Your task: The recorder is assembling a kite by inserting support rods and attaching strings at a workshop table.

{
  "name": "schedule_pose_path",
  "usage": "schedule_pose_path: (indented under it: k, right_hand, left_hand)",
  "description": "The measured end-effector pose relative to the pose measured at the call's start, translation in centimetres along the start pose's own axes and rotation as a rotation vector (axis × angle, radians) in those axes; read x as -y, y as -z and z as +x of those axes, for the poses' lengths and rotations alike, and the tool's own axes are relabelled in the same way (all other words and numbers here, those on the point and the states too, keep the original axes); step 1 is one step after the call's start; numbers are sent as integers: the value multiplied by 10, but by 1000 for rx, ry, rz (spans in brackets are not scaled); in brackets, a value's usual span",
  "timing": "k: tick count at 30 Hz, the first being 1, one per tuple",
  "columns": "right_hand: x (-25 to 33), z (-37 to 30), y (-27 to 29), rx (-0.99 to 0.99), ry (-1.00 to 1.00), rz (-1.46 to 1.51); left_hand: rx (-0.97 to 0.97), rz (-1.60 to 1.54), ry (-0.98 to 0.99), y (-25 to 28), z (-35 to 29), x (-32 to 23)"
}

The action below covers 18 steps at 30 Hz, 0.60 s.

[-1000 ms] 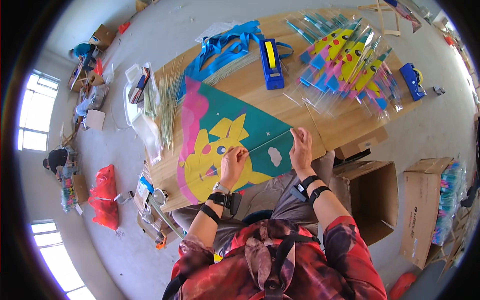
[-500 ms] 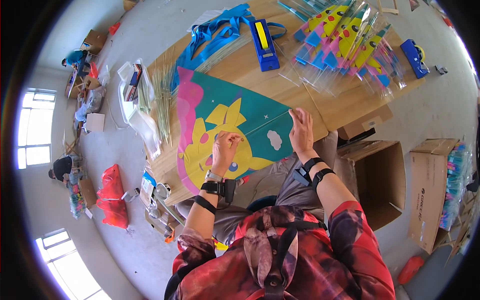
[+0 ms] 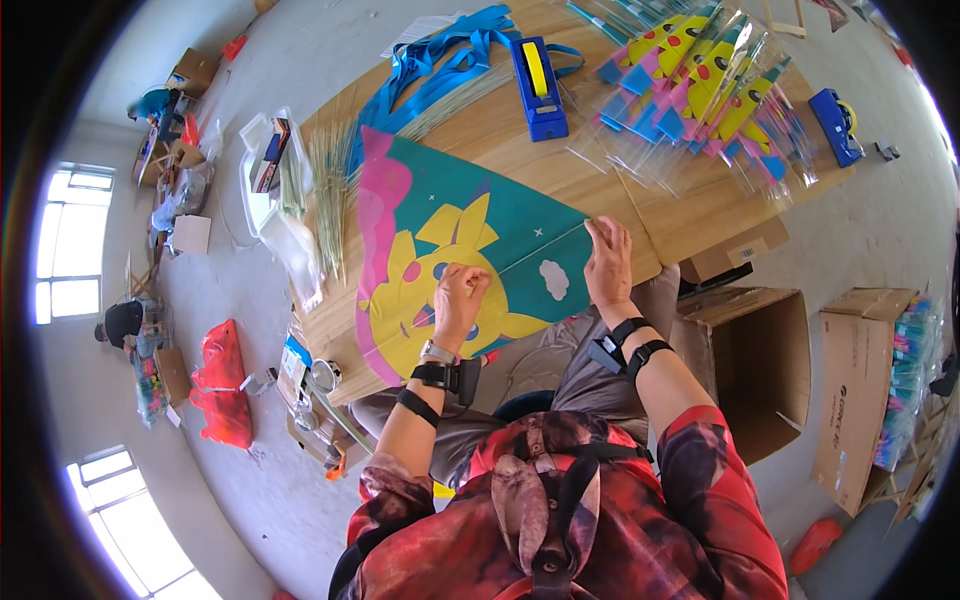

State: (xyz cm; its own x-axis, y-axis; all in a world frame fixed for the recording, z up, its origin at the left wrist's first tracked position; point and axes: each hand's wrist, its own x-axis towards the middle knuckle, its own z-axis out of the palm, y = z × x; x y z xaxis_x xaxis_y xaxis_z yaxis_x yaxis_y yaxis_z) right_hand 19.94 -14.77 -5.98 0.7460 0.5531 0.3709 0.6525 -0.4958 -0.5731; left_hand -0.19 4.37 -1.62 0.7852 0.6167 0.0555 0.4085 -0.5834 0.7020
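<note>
Carton (image 3: 862, 390), brown cardboard, right: dark printed emblem and lettering (image 3: 832, 435) running lengthwise along one face. Carton (image 3: 712, 267), brown, beneath the table edge (image 3: 700, 218): small pale label (image 3: 746, 253) with dark bars. Slim box (image 3: 271, 155), dark with red and white, in white container (image 3: 257, 205): print too small to read.

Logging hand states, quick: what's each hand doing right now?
Left hand: fingers closed over the teal, pink and yellow triangular sheet; any grip can't be told.
Right hand: fingertips pinching that sheet's right corner.
</note>
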Motion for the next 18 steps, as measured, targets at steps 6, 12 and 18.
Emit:
schedule_pose_path:
  k: [6, 12, 18]
  right_hand:
    - [0, 0, 0, 24, -4, 3]
    - [-2, 0, -1, 1, 54, -51]
    - [-1, -2, -2, 37, 37, -21]
  left_hand:
    - [-235, 162, -34, 7, -28, 0]
    - [-160, 338, -114, 7, -78, -1]
    - [-166, 342, -41, -2, -96, 7]
